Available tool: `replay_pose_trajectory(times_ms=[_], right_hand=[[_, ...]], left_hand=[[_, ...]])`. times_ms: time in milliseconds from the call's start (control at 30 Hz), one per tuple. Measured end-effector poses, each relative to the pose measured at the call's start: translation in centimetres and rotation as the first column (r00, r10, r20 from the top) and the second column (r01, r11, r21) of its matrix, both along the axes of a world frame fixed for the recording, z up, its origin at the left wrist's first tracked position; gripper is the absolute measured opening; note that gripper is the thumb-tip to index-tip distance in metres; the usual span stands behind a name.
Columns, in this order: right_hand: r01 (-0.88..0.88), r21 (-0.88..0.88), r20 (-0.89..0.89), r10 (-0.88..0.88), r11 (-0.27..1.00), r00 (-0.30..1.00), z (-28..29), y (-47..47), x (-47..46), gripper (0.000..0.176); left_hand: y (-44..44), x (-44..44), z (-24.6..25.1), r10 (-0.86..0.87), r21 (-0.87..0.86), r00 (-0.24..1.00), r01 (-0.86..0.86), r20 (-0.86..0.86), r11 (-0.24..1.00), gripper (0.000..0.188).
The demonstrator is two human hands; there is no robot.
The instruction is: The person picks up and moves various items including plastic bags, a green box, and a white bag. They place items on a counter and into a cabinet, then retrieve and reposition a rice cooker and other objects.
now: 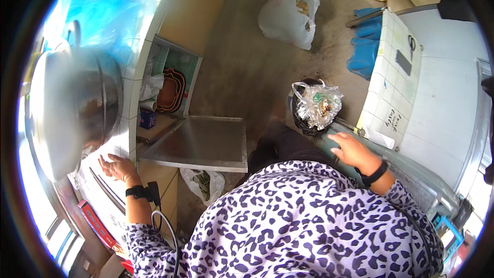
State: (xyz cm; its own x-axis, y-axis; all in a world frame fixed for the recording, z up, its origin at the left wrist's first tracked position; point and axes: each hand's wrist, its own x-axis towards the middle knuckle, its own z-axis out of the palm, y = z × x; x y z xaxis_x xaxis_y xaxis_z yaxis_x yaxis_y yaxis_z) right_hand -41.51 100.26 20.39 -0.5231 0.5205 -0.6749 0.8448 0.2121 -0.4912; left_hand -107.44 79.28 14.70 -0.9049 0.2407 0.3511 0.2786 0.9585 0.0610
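Note:
My left hand (119,168) is held over the white-tiled counter on the left, fingers apart and nothing in them. Just beyond it stands a large shiny metal pot (100,96). A pair of dark chopsticks or thin sticks (108,189) lies on the counter beside this hand. My right hand (353,150), also holding nothing, has its fingers spread above a grey-green appliance (405,172); whether it touches the surface I cannot tell. Beyond its fingertips is a bin lined with a black bag (307,125), with crumpled clear plastic (318,104) on top.
A metal-framed cabinet door (200,139) stands open by my legs, with brown trays (170,90) inside. A white plastic bag (283,15) is on the floor ahead; another bag (212,185) holds green stalks. Right, a tiled ledge (386,81) carries a phone-like slab (403,62) and scissors (411,44).

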Motion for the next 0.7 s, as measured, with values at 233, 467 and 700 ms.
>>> replay_pose_trajectory(times_ms=[233, 467, 700], right_hand=[[0.06, 0.172, 0.284, -0.108, 0.983, 0.953, 7.3, -4.8, 2.1, 0.039], [0.069, 0.145, 0.225, -0.101, 0.987, 0.969, 8.8, -5.7, -0.5, 0.038], [0.04, 0.215, 0.272, -0.099, 0.976, 0.957, 10.0, -4.2, -1.4, 0.036]], left_hand=[[0.9, -0.2, -2.9, -0.062, 0.017, 0.998, 0.063, -0.012, 0.998, 0.049], [1.1, -0.7, -4.5, -0.13, 0.036, 0.991, 0.131, -0.035, 0.991, 0.051], [1.3, -0.5, -4.3, -0.16, 0.043, 0.979, 0.166, -0.131, 0.985, 0.051]])
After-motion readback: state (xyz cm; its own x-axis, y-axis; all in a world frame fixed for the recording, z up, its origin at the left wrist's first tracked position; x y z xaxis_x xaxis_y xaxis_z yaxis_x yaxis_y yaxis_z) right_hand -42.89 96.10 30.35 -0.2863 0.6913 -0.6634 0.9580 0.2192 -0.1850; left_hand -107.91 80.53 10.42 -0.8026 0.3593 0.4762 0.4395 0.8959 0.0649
